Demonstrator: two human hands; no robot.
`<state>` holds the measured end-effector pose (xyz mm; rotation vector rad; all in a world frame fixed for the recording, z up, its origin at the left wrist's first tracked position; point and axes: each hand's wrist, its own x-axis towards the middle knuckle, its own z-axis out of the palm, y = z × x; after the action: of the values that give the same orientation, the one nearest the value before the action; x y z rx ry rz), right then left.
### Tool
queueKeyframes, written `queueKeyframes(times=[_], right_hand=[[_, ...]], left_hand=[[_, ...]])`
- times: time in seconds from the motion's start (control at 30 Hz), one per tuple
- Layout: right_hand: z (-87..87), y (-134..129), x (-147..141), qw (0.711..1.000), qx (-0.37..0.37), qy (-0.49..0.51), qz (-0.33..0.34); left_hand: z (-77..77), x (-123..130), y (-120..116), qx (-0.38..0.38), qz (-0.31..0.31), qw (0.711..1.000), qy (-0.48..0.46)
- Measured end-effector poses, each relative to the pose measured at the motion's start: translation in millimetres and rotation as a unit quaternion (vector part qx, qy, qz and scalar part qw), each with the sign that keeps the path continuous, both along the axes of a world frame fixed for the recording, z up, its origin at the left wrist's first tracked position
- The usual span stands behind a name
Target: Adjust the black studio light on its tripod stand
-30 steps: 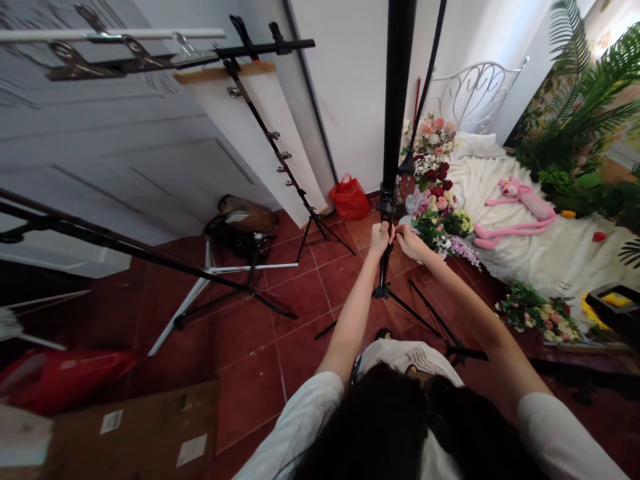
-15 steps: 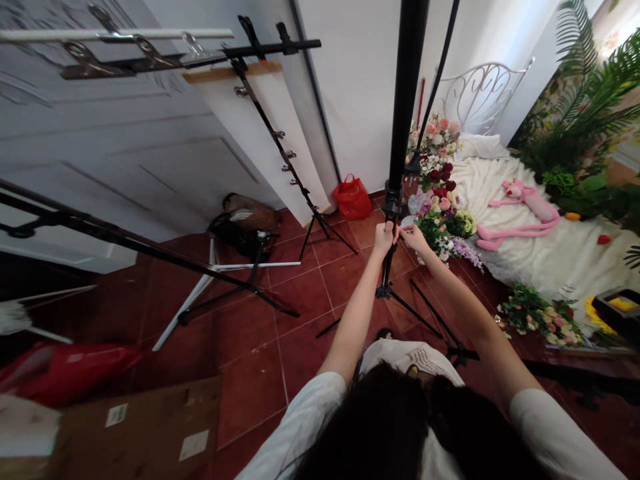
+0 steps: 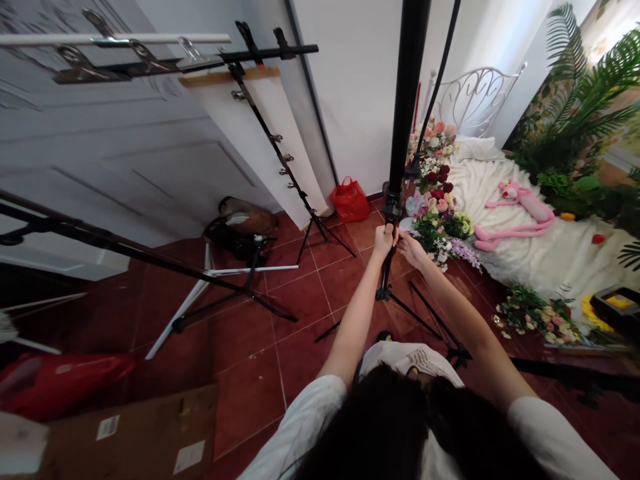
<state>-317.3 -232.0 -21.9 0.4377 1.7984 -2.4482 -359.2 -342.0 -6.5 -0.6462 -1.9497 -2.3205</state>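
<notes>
A black light stand [image 3: 404,100] rises in front of me, its legs spread on the tiles. My left hand [image 3: 385,241] is wrapped round the pole just below a black clamp collar [image 3: 392,200], thumb uppermost. On the pole's right side, my right hand [image 3: 411,250] has its fingers bent and pinched close to the pole, near the left hand. Whatever lies between those fingertips, perhaps a knob, is too small to make out. A black cable [image 3: 440,73] hangs alongside the pole with a dark plug-like end [image 3: 414,165].
Flower bunches [image 3: 440,200] and a white-draped bed [image 3: 500,260] with a pink plush toy [image 3: 533,207] are on the right. Leftward stand a backdrop stand [image 3: 270,127], another black stand [image 3: 125,247] and a cardboard box [image 3: 145,427]. A red bag [image 3: 351,200] sits by the wall.
My right hand has turned slightly and lowered beside the pole, its fingers more bent. The left hand keeps its grip. The whole view has shifted a little.
</notes>
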Motion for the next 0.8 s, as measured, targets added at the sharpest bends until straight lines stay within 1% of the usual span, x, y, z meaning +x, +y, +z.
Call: queueKeyframes(times=[0.1, 0.17, 0.23, 0.37, 0.43, 0.5, 0.63, 0.73, 0.8], right_hand=[[-3.8, 0, 11, 0.992, -0.124, -0.018, -0.005], [-8.2, -3, 16, 0.986, -0.164, -0.004, -0.023], [-12.9, -7, 19, 0.982, -0.181, 0.018, -0.048], [-16.3, -18, 16, 0.973, -0.196, 0.040, -0.116], [-13.9, -23, 12, 0.968, -0.200, 0.033, -0.150], [-10.2, -26, 7, 0.966, -0.188, 0.027, -0.173], [-5.2, -27, 1, 0.970, -0.154, 0.016, -0.188], [-4.7, -27, -3, 0.971, -0.129, 0.014, -0.202], [-4.5, -26, -5, 0.971, -0.101, 0.018, -0.215]], left_hand=[[-0.7, 0, 0, 0.000, -0.001, 1.000, -0.004], [-1.4, 0, 0, 0.001, 0.000, 1.000, -0.006], [-2.2, 0, 0, -0.002, 0.001, 1.000, -0.006], [-2.3, 0, 0, -0.011, 0.002, 1.000, -0.007], [-1.7, 0, 0, -0.011, 0.003, 1.000, -0.009], [-1.1, 0, -1, -0.011, 0.002, 1.000, -0.008], [-0.5, 1, -1, -0.012, 0.001, 1.000, -0.002], [-0.2, 1, -1, -0.007, -0.003, 1.000, -0.001], [0.3, 1, -1, 0.000, -0.005, 1.000, 0.000]])
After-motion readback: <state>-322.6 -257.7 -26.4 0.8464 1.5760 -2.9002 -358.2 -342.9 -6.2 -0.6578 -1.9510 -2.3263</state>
